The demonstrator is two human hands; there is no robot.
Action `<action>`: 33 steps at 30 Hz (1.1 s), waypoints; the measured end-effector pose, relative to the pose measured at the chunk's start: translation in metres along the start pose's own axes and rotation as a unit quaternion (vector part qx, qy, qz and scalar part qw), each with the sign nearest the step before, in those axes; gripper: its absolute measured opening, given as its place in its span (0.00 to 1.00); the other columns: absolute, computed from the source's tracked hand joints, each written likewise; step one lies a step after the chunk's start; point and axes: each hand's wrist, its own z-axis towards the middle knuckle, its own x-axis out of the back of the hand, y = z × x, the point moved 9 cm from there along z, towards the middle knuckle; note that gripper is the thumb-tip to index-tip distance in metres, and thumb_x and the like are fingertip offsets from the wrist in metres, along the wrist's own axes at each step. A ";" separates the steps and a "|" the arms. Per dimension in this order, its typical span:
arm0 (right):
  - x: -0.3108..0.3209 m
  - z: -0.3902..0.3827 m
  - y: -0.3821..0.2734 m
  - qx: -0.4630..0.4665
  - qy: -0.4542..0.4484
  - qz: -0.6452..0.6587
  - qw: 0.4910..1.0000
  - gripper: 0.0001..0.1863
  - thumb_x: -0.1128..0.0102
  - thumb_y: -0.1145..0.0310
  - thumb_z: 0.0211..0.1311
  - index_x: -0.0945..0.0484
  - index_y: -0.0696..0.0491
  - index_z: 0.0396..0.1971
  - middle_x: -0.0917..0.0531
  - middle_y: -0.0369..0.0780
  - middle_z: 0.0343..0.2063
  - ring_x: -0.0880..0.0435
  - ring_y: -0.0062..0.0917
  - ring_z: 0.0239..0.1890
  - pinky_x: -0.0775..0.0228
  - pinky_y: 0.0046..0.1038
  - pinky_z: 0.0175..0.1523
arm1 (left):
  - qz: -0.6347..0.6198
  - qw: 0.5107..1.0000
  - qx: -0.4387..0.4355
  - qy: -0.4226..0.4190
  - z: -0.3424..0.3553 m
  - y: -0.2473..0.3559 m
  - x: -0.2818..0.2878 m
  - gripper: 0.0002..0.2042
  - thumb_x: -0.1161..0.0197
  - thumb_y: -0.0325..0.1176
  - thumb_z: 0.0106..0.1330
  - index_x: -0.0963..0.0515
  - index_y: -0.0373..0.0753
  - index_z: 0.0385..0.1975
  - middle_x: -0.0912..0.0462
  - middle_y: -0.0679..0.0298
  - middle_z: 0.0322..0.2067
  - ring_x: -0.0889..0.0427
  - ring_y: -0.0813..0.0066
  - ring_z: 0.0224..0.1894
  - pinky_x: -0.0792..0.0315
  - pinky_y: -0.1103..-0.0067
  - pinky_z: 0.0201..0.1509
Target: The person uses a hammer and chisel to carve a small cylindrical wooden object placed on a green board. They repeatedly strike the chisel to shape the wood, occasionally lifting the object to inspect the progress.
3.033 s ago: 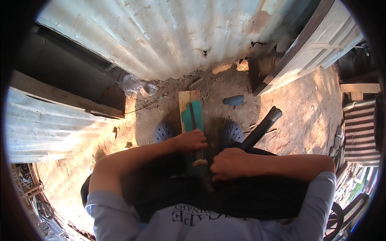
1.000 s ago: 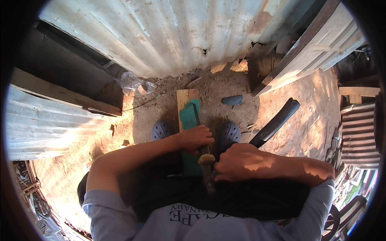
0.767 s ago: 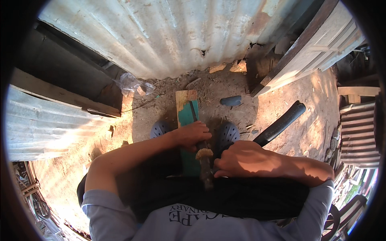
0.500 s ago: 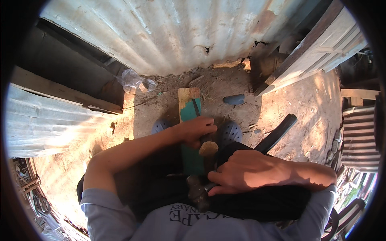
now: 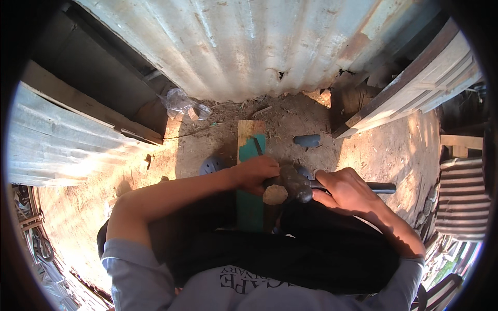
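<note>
My left hand (image 5: 258,172) is closed round a long dark tool, its narrow metal blade (image 5: 257,146) lying along an upright-looking green-painted board (image 5: 249,220) with bare wood at the far end. The tool's pale, frayed round butt (image 5: 275,194) points toward my body. My right hand (image 5: 341,189) grips a hammer, whose dark metal head (image 5: 296,184) is beside that butt; whether they touch I cannot tell. The hammer's long black handle (image 5: 382,187) reaches out to the right. My legs in black trousers lie either side of the board, partly hidden by my arms.
A corrugated metal wall (image 5: 233,52) stands ahead, wooden door panel (image 5: 425,78) at right, metal sheet (image 5: 72,140) at left. On the dirt floor (image 5: 373,150) are a crumpled plastic bag (image 5: 184,101) and small blue-grey object (image 5: 306,140). Scrap corrugated metal (image 5: 461,197) lies right.
My right hand has raised the hammer head from near my lap to beside the tool's butt, swinging the handle level. My left hand stays on the tool, shifted slightly. The view has shifted.
</note>
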 end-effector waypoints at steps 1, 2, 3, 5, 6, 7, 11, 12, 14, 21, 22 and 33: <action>0.001 -0.003 -0.005 0.018 0.002 0.012 1.000 0.16 0.37 0.62 0.55 0.30 0.58 0.25 0.26 0.47 0.15 0.23 0.46 0.20 0.34 0.40 0.25 | 0.001 1.000 0.000 -0.002 -0.001 -0.001 -0.001 0.17 0.35 0.28 0.39 0.30 0.38 0.32 0.27 0.56 0.29 0.26 0.51 0.36 0.33 0.65 0.39; 0.002 -0.005 -0.009 0.036 0.004 0.025 0.999 0.17 0.37 0.60 0.55 0.31 0.58 0.25 0.25 0.47 0.16 0.23 0.46 0.21 0.33 0.40 0.26 | 0.001 1.000 0.000 -0.004 -0.001 -0.002 -0.001 0.17 0.35 0.28 0.38 0.30 0.38 0.31 0.27 0.56 0.29 0.26 0.52 0.36 0.33 0.65 0.39; 0.003 -0.006 -0.015 0.053 0.007 0.038 0.998 0.19 0.37 0.58 0.55 0.31 0.58 0.24 0.24 0.46 0.17 0.23 0.46 0.22 0.33 0.41 0.27 | 0.002 1.000 0.000 -0.008 -0.001 -0.002 -0.002 0.17 0.35 0.27 0.37 0.30 0.38 0.30 0.27 0.56 0.29 0.27 0.52 0.37 0.33 0.65 0.39; -0.002 -0.003 -0.035 0.072 -0.021 0.069 0.995 0.17 0.37 0.58 0.55 0.30 0.56 0.25 0.24 0.44 0.18 0.22 0.43 0.23 0.31 0.39 0.27 | 0.010 0.996 0.039 -0.079 -0.001 -0.012 -0.014 0.18 0.33 0.30 0.38 0.31 0.38 0.31 0.28 0.57 0.31 0.28 0.53 0.38 0.34 0.66 0.42; -0.006 0.000 -0.049 0.089 -0.043 0.088 0.991 0.17 0.38 0.57 0.57 0.30 0.56 0.25 0.24 0.43 0.17 0.21 0.42 0.23 0.30 0.39 0.27 | 0.014 0.991 0.061 -0.116 -0.004 -0.017 -0.020 0.19 0.32 0.31 0.38 0.31 0.38 0.31 0.29 0.57 0.32 0.29 0.54 0.38 0.35 0.66 0.44; -0.007 0.000 -0.063 0.097 -0.061 0.105 0.988 0.17 0.40 0.56 0.58 0.30 0.55 0.26 0.23 0.43 0.17 0.21 0.42 0.23 0.30 0.38 0.27 | 0.007 0.993 0.054 -0.109 -0.001 -0.014 -0.019 0.19 0.32 0.30 0.36 0.31 0.38 0.29 0.28 0.57 0.31 0.29 0.54 0.38 0.35 0.66 0.43; -0.017 -0.004 -0.089 0.155 -0.168 0.093 0.969 0.17 0.43 0.54 0.61 0.27 0.54 0.25 0.23 0.42 0.17 0.20 0.41 0.23 0.29 0.38 0.27 | 0.019 0.994 0.021 -0.105 -0.007 -0.012 -0.024 0.19 0.33 0.28 0.31 0.32 0.38 0.27 0.28 0.58 0.29 0.29 0.55 0.35 0.35 0.67 0.41; -0.022 -0.004 -0.085 0.166 -0.177 0.094 0.965 0.16 0.43 0.54 0.61 0.27 0.53 0.25 0.22 0.42 0.17 0.20 0.41 0.23 0.28 0.38 0.27 | 0.037 0.994 0.014 -0.106 -0.014 -0.012 -0.024 0.19 0.33 0.29 0.31 0.32 0.38 0.27 0.28 0.58 0.29 0.29 0.55 0.35 0.35 0.67 0.42; -0.039 -0.004 -0.058 0.107 -0.168 0.047 0.979 0.17 0.46 0.53 0.62 0.24 0.52 0.25 0.21 0.41 0.18 0.20 0.41 0.24 0.28 0.37 0.28 | 0.047 0.991 0.006 -0.128 -0.011 -0.011 -0.031 0.20 0.32 0.30 0.30 0.32 0.39 0.26 0.28 0.59 0.29 0.29 0.57 0.36 0.35 0.68 0.42; -0.083 -0.016 -0.075 0.108 -0.348 -0.011 0.931 0.22 0.46 0.48 0.60 0.22 0.54 0.24 0.20 0.46 0.20 0.17 0.41 0.27 0.25 0.38 0.30 | 0.079 0.980 -0.011 -0.180 -0.016 -0.009 -0.050 0.23 0.31 0.33 0.27 0.30 0.39 0.28 0.27 0.61 0.29 0.28 0.61 0.37 0.35 0.69 0.43; -0.085 -0.008 -0.067 0.087 -0.319 -0.020 0.943 0.22 0.46 0.48 0.59 0.21 0.55 0.23 0.20 0.46 0.20 0.17 0.41 0.28 0.25 0.38 0.30 | 0.082 0.980 -0.010 -0.179 -0.017 -0.009 -0.051 0.23 0.31 0.33 0.27 0.30 0.39 0.29 0.27 0.61 0.29 0.28 0.61 0.37 0.35 0.69 0.44; -0.114 -0.008 -0.066 0.114 -0.336 -0.048 0.934 0.18 0.41 0.54 0.55 0.19 0.56 0.23 0.18 0.45 0.21 0.16 0.40 0.29 0.24 0.37 0.32 | 0.089 0.976 -0.024 -0.198 -0.028 -0.010 -0.064 0.26 0.27 0.34 0.27 0.29 0.39 0.31 0.29 0.61 0.31 0.30 0.61 0.39 0.37 0.69 0.46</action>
